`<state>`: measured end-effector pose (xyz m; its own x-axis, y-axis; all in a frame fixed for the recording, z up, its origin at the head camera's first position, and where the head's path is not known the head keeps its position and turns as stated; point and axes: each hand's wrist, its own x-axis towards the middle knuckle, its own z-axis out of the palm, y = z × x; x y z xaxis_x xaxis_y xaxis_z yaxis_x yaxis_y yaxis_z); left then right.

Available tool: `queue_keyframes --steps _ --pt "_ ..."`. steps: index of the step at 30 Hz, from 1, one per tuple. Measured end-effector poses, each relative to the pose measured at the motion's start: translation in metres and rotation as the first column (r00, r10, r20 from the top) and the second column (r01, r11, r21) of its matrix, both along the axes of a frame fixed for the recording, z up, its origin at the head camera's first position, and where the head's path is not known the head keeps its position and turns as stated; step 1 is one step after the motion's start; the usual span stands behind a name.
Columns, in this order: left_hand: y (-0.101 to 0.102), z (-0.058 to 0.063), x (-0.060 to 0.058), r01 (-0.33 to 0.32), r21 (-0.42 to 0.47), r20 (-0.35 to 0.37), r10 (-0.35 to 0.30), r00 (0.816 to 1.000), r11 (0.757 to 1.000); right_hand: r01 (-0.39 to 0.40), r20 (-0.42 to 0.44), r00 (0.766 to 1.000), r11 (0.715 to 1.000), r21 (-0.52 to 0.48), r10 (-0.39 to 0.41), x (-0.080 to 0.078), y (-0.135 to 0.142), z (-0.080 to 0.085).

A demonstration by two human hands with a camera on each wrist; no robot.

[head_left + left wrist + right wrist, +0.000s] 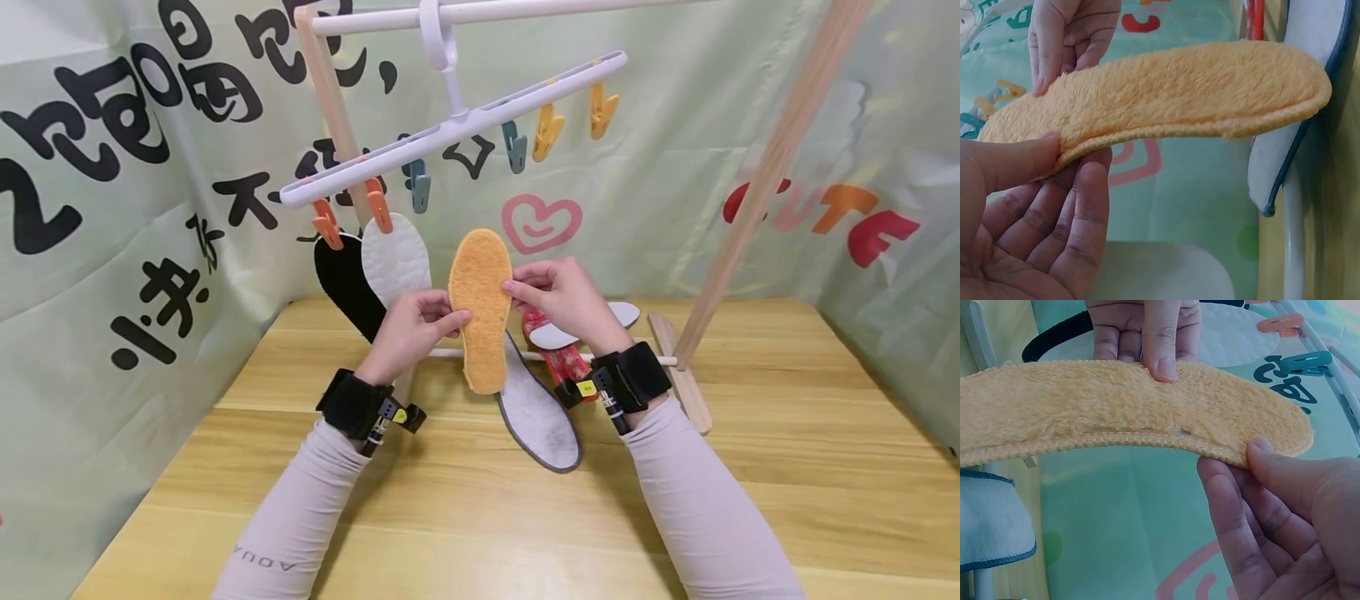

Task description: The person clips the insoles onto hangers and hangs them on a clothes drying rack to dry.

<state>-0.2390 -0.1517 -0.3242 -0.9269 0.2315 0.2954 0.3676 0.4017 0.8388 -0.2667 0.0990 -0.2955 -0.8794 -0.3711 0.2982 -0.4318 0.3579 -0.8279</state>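
A fuzzy orange-yellow insole [482, 350] is held upright in front of the rack, toe end up. My left hand [408, 329] pinches its left edge at the middle, thumb on the fleecy face and fingers behind. Higher on the right edge, my right hand [562, 292] pinches it the same way. The right wrist view shows stitching along the edge of the insole [1116, 406] and both thumbs on its face. Above hangs a lilac hanger [465, 125] with orange, teal and yellow clips. Two orange clips [378, 206] hang over a white insole [397, 258] and a black insole [345, 283].
A grey insole [540, 421] with dark edging lies on the wooden table [810, 467], leaning over the rack's lower bar. Behind my right hand are a red patterned insole [564, 364] and a white one [553, 336]. Wooden rack posts [765, 183] stand at both sides.
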Motion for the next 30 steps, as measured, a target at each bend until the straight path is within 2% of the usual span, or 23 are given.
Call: queue_keyframes --steps 6,10,16,22,30 --pt "-0.007 0.004 0.001 -0.014 -0.017 -0.008 0.014 1.000 1.000 -0.005 -0.006 1.000 1.000 0.023 0.005 -0.002 -0.005 0.004" --pt "-0.012 0.005 0.001 -0.035 -0.025 -0.039 0.034 0.999 0.999 -0.016 -0.017 1.000 0.999 0.036 0.016 -0.002 -0.009 0.007" --pt "-0.019 0.006 0.002 -0.062 -0.009 -0.061 0.061 0.996 0.998 -0.031 -0.065 0.997 0.998 0.061 0.035 -0.004 -0.016 0.017" --pt "-0.025 0.009 0.003 -0.079 0.008 -0.071 0.079 0.994 0.997 -0.021 -0.107 0.994 0.997 0.077 0.029 -0.003 -0.025 0.036" --pt "-0.030 0.013 0.002 -0.084 0.038 -0.082 0.087 0.993 0.996 -0.050 -0.189 0.980 0.996 0.077 0.064 -0.006 -0.043 0.069"
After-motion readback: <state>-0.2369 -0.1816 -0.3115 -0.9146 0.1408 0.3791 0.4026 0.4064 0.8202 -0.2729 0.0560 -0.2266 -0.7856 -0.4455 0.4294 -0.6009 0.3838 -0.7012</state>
